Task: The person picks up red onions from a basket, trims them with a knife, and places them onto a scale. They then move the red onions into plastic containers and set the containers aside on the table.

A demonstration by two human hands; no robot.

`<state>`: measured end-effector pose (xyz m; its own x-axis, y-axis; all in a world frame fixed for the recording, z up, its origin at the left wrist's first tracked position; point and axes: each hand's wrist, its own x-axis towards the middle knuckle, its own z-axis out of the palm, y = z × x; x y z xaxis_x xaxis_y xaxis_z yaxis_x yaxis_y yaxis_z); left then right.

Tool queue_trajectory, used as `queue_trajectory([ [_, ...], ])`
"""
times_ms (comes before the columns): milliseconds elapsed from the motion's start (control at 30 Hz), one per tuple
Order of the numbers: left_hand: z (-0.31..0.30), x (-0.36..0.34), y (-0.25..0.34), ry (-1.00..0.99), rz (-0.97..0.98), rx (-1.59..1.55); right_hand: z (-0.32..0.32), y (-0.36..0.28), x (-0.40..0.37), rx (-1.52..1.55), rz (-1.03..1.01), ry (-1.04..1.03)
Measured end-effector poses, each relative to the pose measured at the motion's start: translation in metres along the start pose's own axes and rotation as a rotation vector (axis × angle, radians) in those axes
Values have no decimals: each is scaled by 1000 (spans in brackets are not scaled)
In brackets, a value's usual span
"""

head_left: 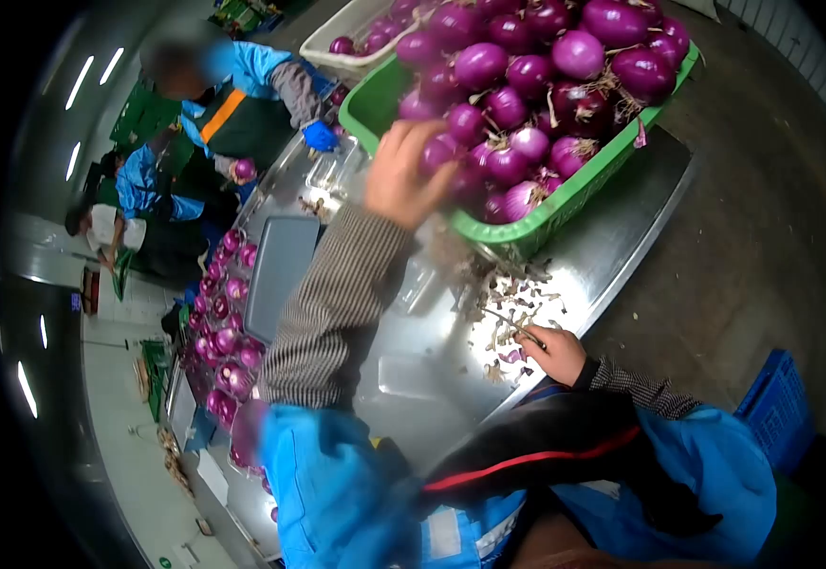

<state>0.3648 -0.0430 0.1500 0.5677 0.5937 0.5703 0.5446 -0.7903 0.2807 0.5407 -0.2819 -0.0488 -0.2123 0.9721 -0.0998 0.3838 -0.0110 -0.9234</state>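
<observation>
My left hand (405, 178) reaches over the near-left rim of a green crate (536, 232) heaped with red onions (529, 76). Its thumb and fingers are curled round a red onion (439, 155) at the crate's edge; the spot is partly blurred. Lower down, at the table's near edge, my right hand (557, 354) is closed on a small knife (506, 321), its thin blade pointing up and left. Beneath the blade lie root and skin trimmings (512, 303) on the metal table (436, 356).
A grey tray (282, 275) lies to the left, beside several packed onions (228, 332). A white crate (337, 43) of onions stands behind the green one. A co-worker in blue (251, 85) works across the table. A blue crate (778, 408) is at the right.
</observation>
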Motion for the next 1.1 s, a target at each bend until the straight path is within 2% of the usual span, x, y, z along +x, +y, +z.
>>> queue_trajectory([
  [67, 30, 47, -26, -17, 117, 87, -9, 1, -4, 2, 37, 49],
  [167, 75, 102, -57, -65, 163, 301, -19, 10, -10, -21, 37, 139],
  [267, 98, 133, -59, -145, 118, 568, -24, 25, -14, -48, 59, 220],
  [367, 90, 151, -42, -70, 43, 474, -27, 39, -20, -70, 19, 327],
  [400, 92, 158, -52, 32, 39, 409, -28, 42, -21, -75, 33, 338],
  [500, 91, 185, -68, 140, -369, 329, -28, 47, -23, -123, 44, 361],
  [633, 105, 197, -88, -37, -689, 307, -33, 37, -23, -102, 49, 340],
  [800, 110, 191, -90, 116, -692, 202, -40, 33, -27, -110, 0, 314],
  [900, 98, 176, -82, 292, -610, -84, -45, 35, -32, -93, 24, 312],
  [967, 85, 159, -81, 381, -485, -267, -46, 28, -34, -92, -12, 389],
  [1033, 69, 126, -81, 287, -463, -885, -50, 16, -34, -75, -78, 441],
  [1100, 19, 80, -8, 122, -526, -1306, -62, -17, -30, -72, -136, 451],
])
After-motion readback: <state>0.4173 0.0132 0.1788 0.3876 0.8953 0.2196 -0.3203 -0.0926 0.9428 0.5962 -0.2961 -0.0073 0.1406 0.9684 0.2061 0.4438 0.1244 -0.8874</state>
